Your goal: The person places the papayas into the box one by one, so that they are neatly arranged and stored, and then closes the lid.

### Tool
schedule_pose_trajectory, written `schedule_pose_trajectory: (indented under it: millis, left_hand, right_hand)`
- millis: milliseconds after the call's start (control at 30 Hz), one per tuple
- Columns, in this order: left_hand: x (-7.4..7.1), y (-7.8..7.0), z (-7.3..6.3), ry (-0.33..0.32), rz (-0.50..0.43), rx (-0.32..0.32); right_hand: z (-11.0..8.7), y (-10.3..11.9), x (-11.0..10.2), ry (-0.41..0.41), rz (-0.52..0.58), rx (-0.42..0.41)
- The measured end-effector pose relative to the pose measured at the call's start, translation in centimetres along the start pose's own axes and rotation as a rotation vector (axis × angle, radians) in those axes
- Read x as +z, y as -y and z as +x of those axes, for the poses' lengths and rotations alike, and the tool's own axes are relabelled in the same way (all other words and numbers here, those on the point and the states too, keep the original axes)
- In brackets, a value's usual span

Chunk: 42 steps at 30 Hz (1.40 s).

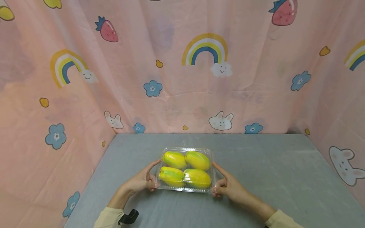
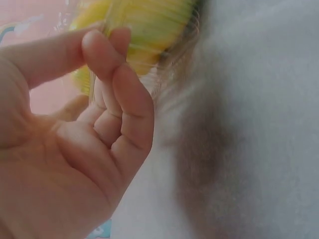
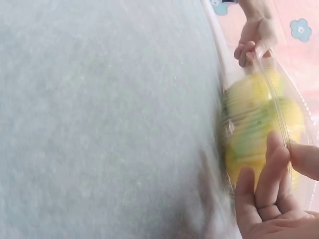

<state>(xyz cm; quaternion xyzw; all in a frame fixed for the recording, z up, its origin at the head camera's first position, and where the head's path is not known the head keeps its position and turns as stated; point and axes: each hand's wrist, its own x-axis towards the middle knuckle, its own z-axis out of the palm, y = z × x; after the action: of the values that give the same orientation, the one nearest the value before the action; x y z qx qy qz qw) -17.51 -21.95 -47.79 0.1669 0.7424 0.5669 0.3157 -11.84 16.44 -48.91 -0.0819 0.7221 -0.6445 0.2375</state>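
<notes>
A clear plastic clamshell box (image 1: 188,189) with several yellow-green, mango-like fruits (image 1: 197,178) inside is held between both hands at the near middle of the table. My left hand (image 1: 140,181) pinches the box's left edge near its front corner, the index finger stretched along the side. At the opposite side, my right hand (image 1: 231,187) grips the right edge the same way. In the left wrist view, thumb and fingertips meet on the thin plastic rim. The right wrist view shows the rim (image 3: 280,115) between thumb and fingers, with the lid down over the fruits.
A grey table (image 1: 271,171) lies under the box. Pink curtains (image 1: 176,104) printed with rainbows, rabbits and flowers hang behind it and along both sides. A black strap piece (image 1: 129,217) sticks out at the left wrist, by a beige sleeve (image 1: 109,218).
</notes>
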Motion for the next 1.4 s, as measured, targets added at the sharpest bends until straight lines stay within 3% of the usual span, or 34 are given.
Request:
schedule_pose_trajectory:
  millis: [400, 533, 667, 833, 967, 1400]
  left_hand:
    - [-0.3, 0.6, -0.2, 0.023, 0.000, -0.001]
    - [0.1, 0.7, -0.2, -0.011, 0.078, -0.003]
    - [0.6, 0.8, 0.2, -0.087, 0.173, 0.023]
    - [0.8, 0.6, 1.1, -0.165, 0.263, 0.070]
    - [0.6, 0.2, 2.1, -0.193, 0.296, 0.101]
    - [-1.0, -0.7, 5.8, -0.247, 0.315, 0.145]
  right_hand:
    - [0.0, -0.6, -0.3, 0.041, 0.018, -0.036]
    - [0.2, -0.7, -0.1, 0.051, 0.008, -0.052]
    - [0.5, -0.7, 0.1, 0.009, -0.040, -0.048]
    - [1.4, -0.4, 0.1, -0.107, -0.120, -0.013]
    - [2.3, -0.1, -0.3, -0.162, -0.175, -0.032]
    - [5.9, 1.2, -2.0, -0.221, -0.205, -0.065]
